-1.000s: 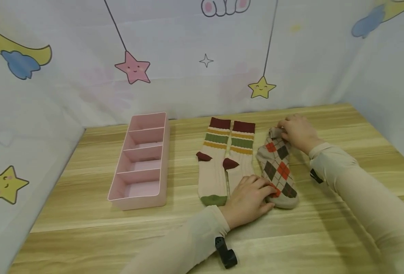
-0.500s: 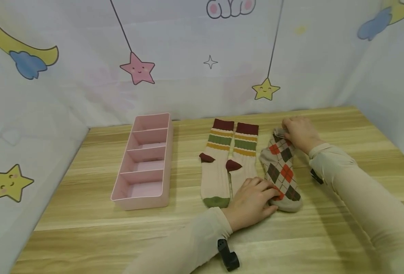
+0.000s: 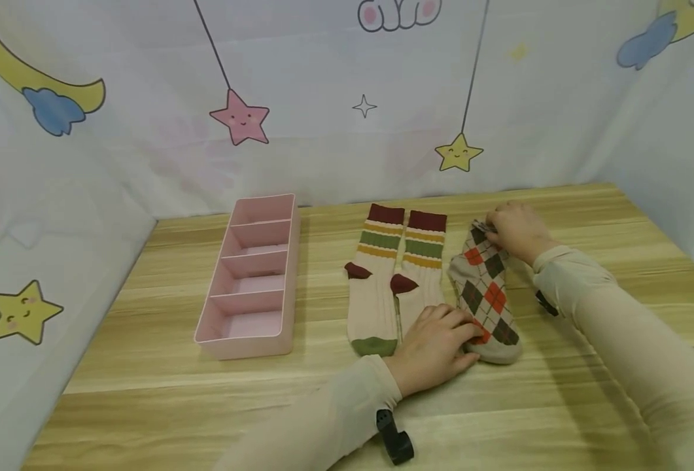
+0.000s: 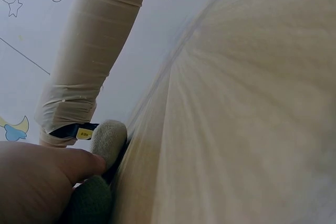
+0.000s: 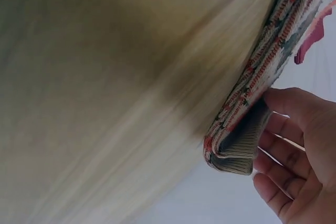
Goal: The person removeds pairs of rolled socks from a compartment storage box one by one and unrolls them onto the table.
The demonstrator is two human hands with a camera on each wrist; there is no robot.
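A pair of argyle socks [image 3: 488, 294], beige with red and dark diamonds, lies stacked on the right of the table in the head view. Its toes point towards the person. My left hand [image 3: 432, 350] rests over the toe end with relaxed fingers, and its thumb touches a beige toe [image 4: 109, 141] in the left wrist view. At the far end my right hand [image 3: 520, 229] pinches the cuff. The right wrist view shows the ribbed cuff [image 5: 244, 153] bent back between thumb and fingers. Beside them lie two striped socks [image 3: 373, 301], partly under my left hand.
A pink organizer box [image 3: 290, 314] with several compartments stands on the left of the wooden table [image 3: 146, 366]. A white cloth backdrop [image 3: 317, 150] with printed stars and moons encloses the back and sides. A black wrist device [image 3: 395, 438] sits at the left sleeve.
At the far end of the argyle socks, the plain beige cuff strip has been turned and shows less now. My left hand stays on the toe end. The head view has shifted slightly.
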